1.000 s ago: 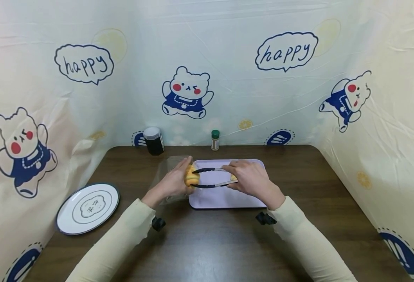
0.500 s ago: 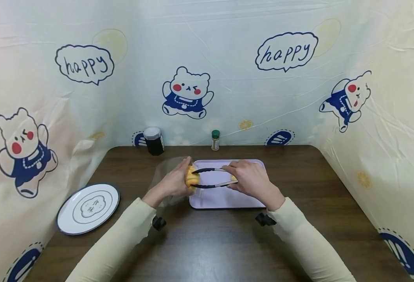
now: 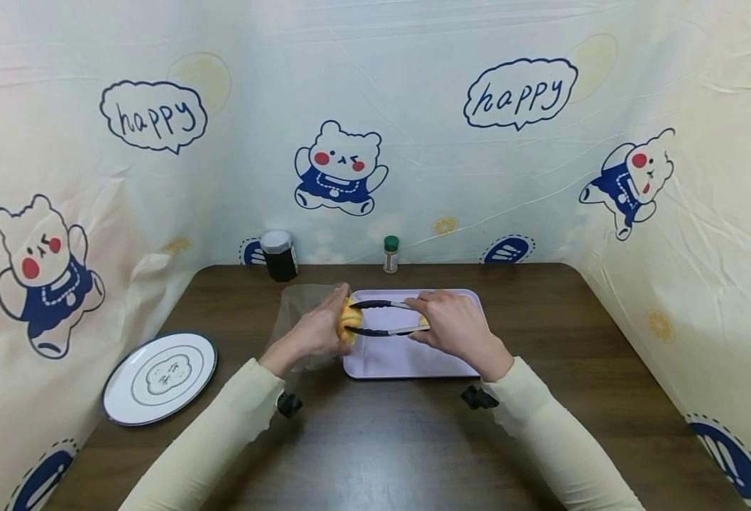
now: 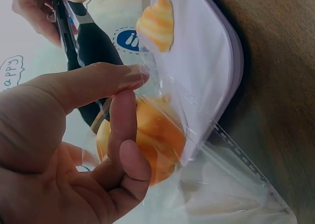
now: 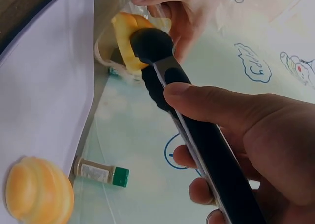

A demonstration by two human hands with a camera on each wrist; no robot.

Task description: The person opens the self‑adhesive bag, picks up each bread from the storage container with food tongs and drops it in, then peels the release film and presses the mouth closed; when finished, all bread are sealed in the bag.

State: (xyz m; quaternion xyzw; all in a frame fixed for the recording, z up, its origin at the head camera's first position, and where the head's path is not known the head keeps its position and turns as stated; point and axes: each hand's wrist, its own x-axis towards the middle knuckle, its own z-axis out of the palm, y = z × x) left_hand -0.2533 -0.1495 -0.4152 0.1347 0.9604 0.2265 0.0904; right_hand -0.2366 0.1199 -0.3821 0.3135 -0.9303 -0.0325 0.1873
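1. Tongs (image 5: 211,152), black and silver: arms drawn slightly closer together than half a second ago; left hand (image 3: 316,326) and right hand (image 3: 455,323) stand almost where they stood.
2. Backdrop (image 3: 426,163), pale, printed with bears and "happy": behind everything on my head view.
3. Surface (image 3: 375,440), brown wood-grain: carries the items below.
4. Tray (image 3: 382,365), lilac: on the surface, beneath the tongs.
5. Plate (image 3: 158,380), white, dark-rimmed: near the left edge, well apart from the tray.
6. Bag (image 3: 291,319), clear plastic: at the tray's left end; I see the left hand's fingers pinching it.
7. Right hand's fingers: gripping the tongs, thumb on one arm.
8. Jar (image 3: 280,255), dark, grey-lidded: far left, near the backdrop.
9. Bread roll (image 5: 127,42), golden: at the tongs' tips, bag film over part; how far inside, I cannot tell.
10. Second roll (image 5: 39,189): on the tray, near the right hand, partly hidden in my head view.
11. Bottle (image 3: 390,255), green-capped: upright beyond the tray.
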